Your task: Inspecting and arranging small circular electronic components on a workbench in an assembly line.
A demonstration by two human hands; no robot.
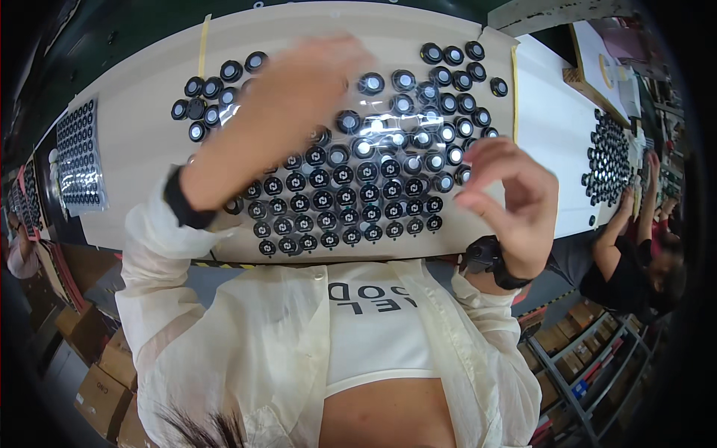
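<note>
Rows of black round caps with a white logo point(346, 197) lie close to me on the table. Beyond them sit more black round pieces with pale centres point(403, 80). A clear plastic sheet point(373, 123) with bright glints seems to lie over part of them. My left hand point(328, 63) reaches across the far pieces; motion smears its fingers, and its forearm hides several pieces. At the right edge of the group hovers my right hand point(515, 187), thumb and forefinger curved and apart, with nothing visible between them.
The table point(134, 160) has a yellow tape strip point(203, 45) at left and another at right. A filled clear sheet of black pieces point(78, 157) lies far left. At right, a co-worker point(635, 261) reaches toward another cluster of pieces point(609, 157). Cardboard boxes point(101, 396) stand below left.
</note>
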